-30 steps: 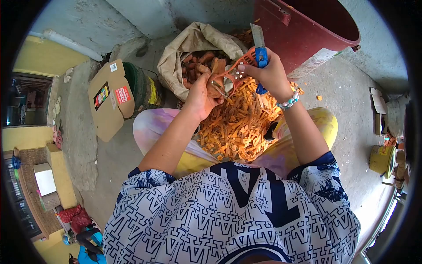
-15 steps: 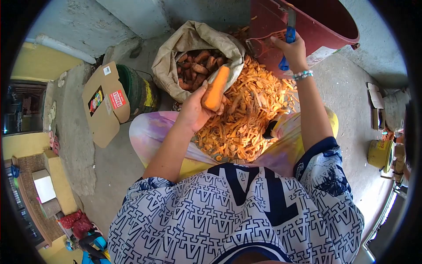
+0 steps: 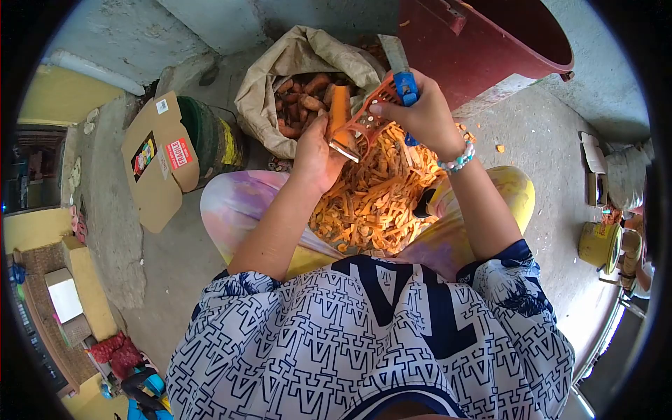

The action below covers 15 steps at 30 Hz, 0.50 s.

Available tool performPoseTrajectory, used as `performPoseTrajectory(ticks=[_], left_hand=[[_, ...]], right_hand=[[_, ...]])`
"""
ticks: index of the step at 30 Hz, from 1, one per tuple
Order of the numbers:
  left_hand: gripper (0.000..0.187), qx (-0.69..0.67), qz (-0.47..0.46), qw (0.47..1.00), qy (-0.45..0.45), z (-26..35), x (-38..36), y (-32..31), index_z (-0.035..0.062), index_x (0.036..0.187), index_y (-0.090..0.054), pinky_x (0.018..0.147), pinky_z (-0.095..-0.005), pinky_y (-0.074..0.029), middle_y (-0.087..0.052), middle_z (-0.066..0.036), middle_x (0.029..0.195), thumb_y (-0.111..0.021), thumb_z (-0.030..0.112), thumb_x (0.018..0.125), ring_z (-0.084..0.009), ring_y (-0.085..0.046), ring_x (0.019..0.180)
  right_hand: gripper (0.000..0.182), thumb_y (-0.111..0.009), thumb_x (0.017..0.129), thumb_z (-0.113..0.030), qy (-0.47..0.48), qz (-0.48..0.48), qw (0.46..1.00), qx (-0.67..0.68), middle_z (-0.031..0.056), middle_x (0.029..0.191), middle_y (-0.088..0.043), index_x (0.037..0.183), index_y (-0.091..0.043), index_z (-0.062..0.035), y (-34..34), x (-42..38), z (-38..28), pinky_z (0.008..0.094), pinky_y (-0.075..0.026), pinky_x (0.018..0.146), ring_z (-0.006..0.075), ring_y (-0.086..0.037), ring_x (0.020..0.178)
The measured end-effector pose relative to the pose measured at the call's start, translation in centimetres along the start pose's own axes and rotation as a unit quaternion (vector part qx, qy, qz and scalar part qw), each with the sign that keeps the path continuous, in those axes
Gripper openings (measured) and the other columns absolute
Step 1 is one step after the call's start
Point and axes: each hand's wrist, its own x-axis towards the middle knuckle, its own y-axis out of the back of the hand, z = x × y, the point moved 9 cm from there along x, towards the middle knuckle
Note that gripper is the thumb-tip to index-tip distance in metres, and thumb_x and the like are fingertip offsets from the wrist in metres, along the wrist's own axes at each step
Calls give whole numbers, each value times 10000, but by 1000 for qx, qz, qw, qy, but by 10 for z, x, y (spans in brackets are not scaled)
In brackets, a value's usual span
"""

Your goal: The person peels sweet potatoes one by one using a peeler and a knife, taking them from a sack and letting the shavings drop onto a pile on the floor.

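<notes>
My left hand is wrapped round an orange, mostly peeled carrot, held upright in front of the sack. In my right hand is an orange plastic peeler, its metal blade against the lower part of the carrot. The same hand also keeps a blue-handled knife, with its wide blade pointing up and away. Below both hands lies a heap of orange peelings. An open sack of brownish unpeeled carrots stands just beyond my left hand.
A large dark red tub stands tilted at the back right. To the left are a dark green bucket and a cardboard piece leaning on it. Farther right, a yellow bucket sits near another person.
My right hand has come down and left from beside the red tub, bringing the peeler onto the carrot. The carrot has moved slightly left and turned more upright.
</notes>
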Motion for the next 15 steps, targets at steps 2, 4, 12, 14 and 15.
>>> performPoseTrajectory(ticks=[2, 4, 12, 14, 15], left_hand=[[341, 19, -84, 996, 19, -4, -1, -6, 64, 1148, -470, 743, -343, -459, -568, -70, 996, -273, 267, 958, -170, -554, 868], [340, 38, -168, 984, 38, -6, -11, -19, 62, 1144, -471, 706, -329, -466, -571, -69, 971, -276, 271, 959, -173, -562, 835], [390, 29, -65, 994, 82, -2, -12, 5, 40, 1142, -471, 662, -337, -460, -568, -105, 944, -368, 356, 937, -201, -557, 801], [348, -1, -4, 999, 50, 4, -16, -10, 57, 1147, -469, 664, -326, -456, -565, -96, 957, -341, 311, 946, -187, -549, 795], [315, -27, 55, 998, 20, 9, -18, -8, 74, 1152, -466, 667, -316, -452, -562, -88, 970, -314, 265, 954, -173, -542, 790]], right_hand=[[276, -750, 673, -88, -13, -11, 1000, 15, 7, 705, -583, 876, -583, -2, 1, 7, 9, 246, -459, 610, 82, -525, 624], [266, -747, 679, -96, -41, 33, 998, 33, 9, 689, -583, 867, -583, -4, 28, 24, 26, 249, -463, 579, 92, -539, 603], [259, -732, 708, -63, -11, 98, 993, 65, 33, 751, -631, 902, -567, -16, 51, 22, 7, 254, -504, 570, 107, -590, 596], [240, -745, 683, -36, -11, 55, 991, 118, 18, 746, -617, 850, -574, -13, 17, 5, -4, 239, -477, 587, 86, -557, 626], [237, -749, 677, -39, -19, 45, 995, 85, 11, 741, -612, 837, -577, -12, 9, -2, -12, 235, -466, 598, 79, -547, 643]])
